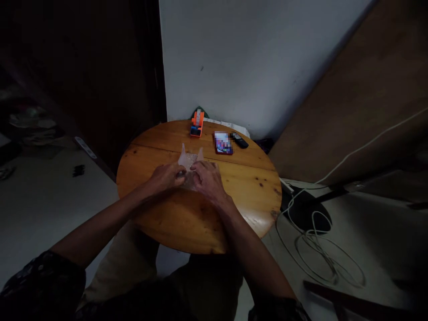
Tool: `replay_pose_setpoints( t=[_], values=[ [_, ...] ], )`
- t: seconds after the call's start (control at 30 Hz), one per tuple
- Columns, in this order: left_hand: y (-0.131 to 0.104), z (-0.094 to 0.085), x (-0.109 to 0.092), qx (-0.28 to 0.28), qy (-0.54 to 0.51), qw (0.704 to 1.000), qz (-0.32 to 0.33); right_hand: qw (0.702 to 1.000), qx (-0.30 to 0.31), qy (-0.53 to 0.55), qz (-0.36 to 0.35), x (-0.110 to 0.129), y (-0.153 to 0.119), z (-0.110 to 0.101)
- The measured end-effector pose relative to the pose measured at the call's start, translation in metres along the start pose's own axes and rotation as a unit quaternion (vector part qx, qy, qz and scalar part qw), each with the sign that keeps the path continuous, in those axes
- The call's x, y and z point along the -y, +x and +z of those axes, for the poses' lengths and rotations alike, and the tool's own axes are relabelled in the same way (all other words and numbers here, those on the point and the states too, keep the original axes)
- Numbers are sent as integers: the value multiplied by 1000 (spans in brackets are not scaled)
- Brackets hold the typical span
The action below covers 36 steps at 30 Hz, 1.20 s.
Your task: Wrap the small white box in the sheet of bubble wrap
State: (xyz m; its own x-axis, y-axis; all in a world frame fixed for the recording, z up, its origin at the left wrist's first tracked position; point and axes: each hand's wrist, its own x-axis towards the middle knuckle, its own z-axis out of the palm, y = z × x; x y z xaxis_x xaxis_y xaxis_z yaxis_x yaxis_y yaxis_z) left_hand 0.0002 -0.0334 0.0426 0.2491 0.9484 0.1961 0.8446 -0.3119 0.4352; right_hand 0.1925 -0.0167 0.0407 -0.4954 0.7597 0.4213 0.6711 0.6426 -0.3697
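On a round wooden table [247,187] lies a small, see-through plastic piece [189,160], with two pointed corners standing up at its far side. My left hand [168,176] is at its left edge, fingers curled round the near left part of it. From the right, my right hand [207,177] rests on the plastic with bent fingers, its thumb and fingertips against the sheet. The two hands are close together but apart. Whatever lies inside or under the plastic is too dim to make out.
At the table's far edge stands an orange tape dispenser [197,123]. Right of it lie a phone [223,142] and a black remote [239,140]. A white wall [227,62] rises behind; a pale cable [317,240] coils on the floor at right.
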Motion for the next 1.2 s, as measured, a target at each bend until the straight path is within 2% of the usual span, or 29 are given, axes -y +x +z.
replay_pose_setpoints(
  t=[0.07, 0.13, 0.27, 0.33, 0.4, 0.5, 0.63, 0.8, 0.93, 1.03, 1.2],
  values=[
    [-1, 6, 4, -36, 13, 997, 68, 998, -40, 15, 53, -10, 1, -2],
    [-2, 15, 9, -74, -3, 990, 118, 991, -53, 40, 120, -21, 2, -4],
    [-6, 33, 16, -147, -48, 976, 155, 964, 20, 118, 239, -36, -6, -8],
    [-7, 41, 19, -176, -59, 968, 167, 946, 57, 168, 272, -39, -15, -9],
    [-6, 46, 20, -194, -66, 963, 175, 934, 61, 209, 283, -38, -24, -10],
    [-5, 48, 20, -195, -77, 963, 171, 925, 39, 229, 302, -36, -29, -6],
    [-6, 46, 17, -173, -79, 970, 154, 913, 24, 208, 349, -35, -15, 7],
    [-6, 46, 16, -166, -79, 972, 144, 928, 46, 110, 353, -34, 9, 16],
    [-5, 45, 15, -164, -83, 972, 146, 931, 43, 82, 353, -33, 9, 14],
    [-5, 44, 14, -156, -78, 973, 149, 927, 4, 114, 358, -33, 2, 15],
    [-4, 45, 15, -153, -75, 974, 151, 893, -62, 216, 390, -34, 0, 28]
  ],
)
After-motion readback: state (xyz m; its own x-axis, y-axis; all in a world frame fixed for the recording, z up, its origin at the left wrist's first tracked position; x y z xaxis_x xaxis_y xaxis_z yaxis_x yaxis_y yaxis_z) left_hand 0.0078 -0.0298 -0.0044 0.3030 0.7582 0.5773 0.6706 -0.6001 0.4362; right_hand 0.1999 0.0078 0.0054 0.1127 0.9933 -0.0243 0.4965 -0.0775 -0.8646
